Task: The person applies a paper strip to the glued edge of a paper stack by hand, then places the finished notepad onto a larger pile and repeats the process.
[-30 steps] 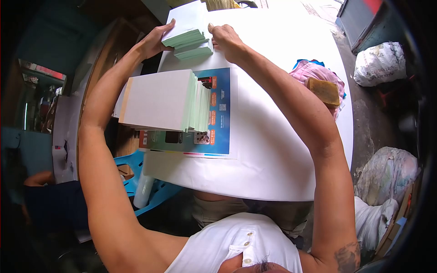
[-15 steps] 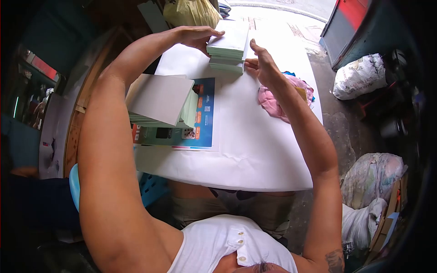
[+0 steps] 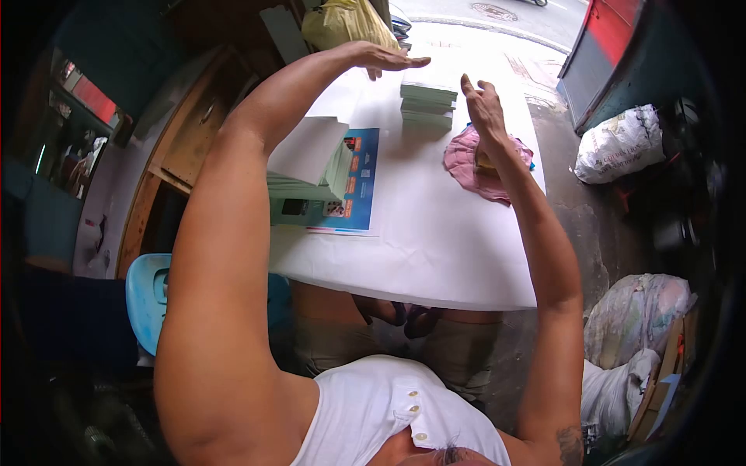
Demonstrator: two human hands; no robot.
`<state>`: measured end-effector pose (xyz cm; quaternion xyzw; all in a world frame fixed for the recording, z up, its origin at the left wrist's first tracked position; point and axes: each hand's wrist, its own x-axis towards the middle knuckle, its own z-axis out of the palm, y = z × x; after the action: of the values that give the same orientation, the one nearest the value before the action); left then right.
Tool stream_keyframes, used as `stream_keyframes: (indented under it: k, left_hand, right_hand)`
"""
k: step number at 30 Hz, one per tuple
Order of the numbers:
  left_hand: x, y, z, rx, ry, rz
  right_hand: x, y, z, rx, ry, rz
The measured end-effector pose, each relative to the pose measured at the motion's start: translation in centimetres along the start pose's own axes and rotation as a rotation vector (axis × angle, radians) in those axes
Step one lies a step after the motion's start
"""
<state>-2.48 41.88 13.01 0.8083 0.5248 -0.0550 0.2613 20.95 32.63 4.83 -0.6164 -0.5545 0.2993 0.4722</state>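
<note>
A stack of pale green-edged pads or paper [image 3: 427, 105] stands at the far part of the white-covered table [image 3: 435, 241]. My left hand [image 3: 391, 60] is at the stack's upper left, its fingers stretched out over the top corner; whether it touches is unclear. Just right of the stack is my right hand [image 3: 483, 109], fingers apart and holding nothing. A second, larger stack with a grey-white top sheet [image 3: 307, 151] lies nearer on the left, on a blue printed sheet [image 3: 363, 186], partly behind my left arm.
A pink cloth [image 3: 466, 163] lies beneath my right wrist. Behind my left hand sits a yellow plastic bag [image 3: 346, 25]. White sacks [image 3: 622, 144] rest on the floor at the right. A blue chair [image 3: 148, 299] is at the left.
Both hands have moved off the sides of the far stack, the left one up over its corner and the right one slightly away. The view has shifted, so the table's things appear further right.
</note>
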Motion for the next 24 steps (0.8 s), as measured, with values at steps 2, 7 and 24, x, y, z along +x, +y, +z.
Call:
stream_keyframes:
  k: [2,7,24]
  left_hand:
    - [-1.0,-2.1,-1.6,0.281,0.134,0.137]
    - [-15.6,-3.3,-1.5,0.247,0.15,0.139]
    - [-27.1,-10.9,3.1,0.215,0.102,0.077]
  right_hand:
    - [-3.5,-1.7,-1.1,-0.112,0.018,-0.275]
    - [-13.6,-5.5,0.3,-0.242,-0.157,-0.801]
    - [-10.7,-13.5,10.9,-0.559,-0.759,-0.656]
